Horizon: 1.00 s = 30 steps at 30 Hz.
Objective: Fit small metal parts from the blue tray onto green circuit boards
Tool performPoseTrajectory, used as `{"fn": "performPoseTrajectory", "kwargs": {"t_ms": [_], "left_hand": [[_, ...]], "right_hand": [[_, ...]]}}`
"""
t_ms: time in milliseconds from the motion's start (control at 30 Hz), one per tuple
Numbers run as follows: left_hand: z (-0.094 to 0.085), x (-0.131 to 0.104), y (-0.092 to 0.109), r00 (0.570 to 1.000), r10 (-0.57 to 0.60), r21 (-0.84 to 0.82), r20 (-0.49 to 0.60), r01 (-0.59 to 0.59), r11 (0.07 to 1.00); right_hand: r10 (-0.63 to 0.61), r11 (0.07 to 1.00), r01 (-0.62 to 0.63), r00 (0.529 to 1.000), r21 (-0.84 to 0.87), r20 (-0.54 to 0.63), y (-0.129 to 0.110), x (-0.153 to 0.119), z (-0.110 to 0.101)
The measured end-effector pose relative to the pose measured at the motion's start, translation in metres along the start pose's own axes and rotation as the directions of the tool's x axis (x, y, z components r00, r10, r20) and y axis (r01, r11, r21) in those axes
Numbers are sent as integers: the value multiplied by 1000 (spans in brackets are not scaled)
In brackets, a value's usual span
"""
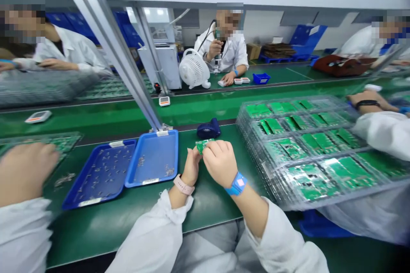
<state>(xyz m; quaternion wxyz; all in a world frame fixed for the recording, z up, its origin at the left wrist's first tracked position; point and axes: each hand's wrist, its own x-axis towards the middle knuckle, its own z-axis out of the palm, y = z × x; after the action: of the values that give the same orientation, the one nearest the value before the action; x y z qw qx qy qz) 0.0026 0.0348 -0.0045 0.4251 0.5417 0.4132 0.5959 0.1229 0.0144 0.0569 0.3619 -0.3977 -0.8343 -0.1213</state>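
Note:
A small green circuit board (pixel 201 145) is held up between my two hands above the green table (pixel 205 211). My left hand (pixel 191 166), below a pink watch band, has its fingers closed at the board's left and lower edge. From the right, my right hand (pixel 220 160), with a blue wrist strap, pinches the board's right side. Its fingers hide part of the board. Left of my hands lies a light blue tray (pixel 152 153) with small metal parts, and beside it a darker blue tray (pixel 107 170) with scattered small parts.
A dark blue fan (pixel 209 129) stands just beyond my hands. Stacked clear trays (pixel 265 170) of green boards fill the right side. A metal post (pixel 121 59) rises behind the blue trays. Co-workers' hands are at far left and right. A green conveyor (pixel 205 104) runs behind.

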Motion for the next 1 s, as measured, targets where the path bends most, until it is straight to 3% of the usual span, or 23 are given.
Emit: {"fn": "performPoseTrajectory", "kwargs": {"t_ms": [100,200,267,333,400,467,567,667,833,1000], "left_hand": [[-4,4,-4,999,-39,27,8,39,999],[-9,6,-8,992,-119,93,-34,121,988],[-11,7,-9,986,-162,75,-45,165,983],[-11,7,-9,985,-172,43,-30,173,984],[-12,7,-10,986,-164,44,-32,165,985],[-12,8,-12,983,-173,50,-65,176,983],[-12,10,-18,966,-205,-40,-154,201,979],[-12,11,-24,952,-218,-136,-216,192,972],[-12,11,-29,948,-229,-154,-223,197,968],[-11,10,-29,949,-232,-172,-215,197,965]], "right_hand": [[-78,996,76,996,40,45,19,-8,34],[-69,981,61,997,186,40,32,-19,38],[91,944,-80,996,320,-17,37,-23,35],[335,846,-276,941,456,-53,43,-23,33],[553,656,-437,833,615,3,48,-22,35],[680,364,-523,715,771,163,52,-20,39],[682,-118,-516,579,849,447,54,-18,41],[605,-398,-456,521,796,602,52,-15,38],[557,-522,-399,511,754,655,51,-14,34],[562,-484,-448,500,752,659,52,-16,37]]}}
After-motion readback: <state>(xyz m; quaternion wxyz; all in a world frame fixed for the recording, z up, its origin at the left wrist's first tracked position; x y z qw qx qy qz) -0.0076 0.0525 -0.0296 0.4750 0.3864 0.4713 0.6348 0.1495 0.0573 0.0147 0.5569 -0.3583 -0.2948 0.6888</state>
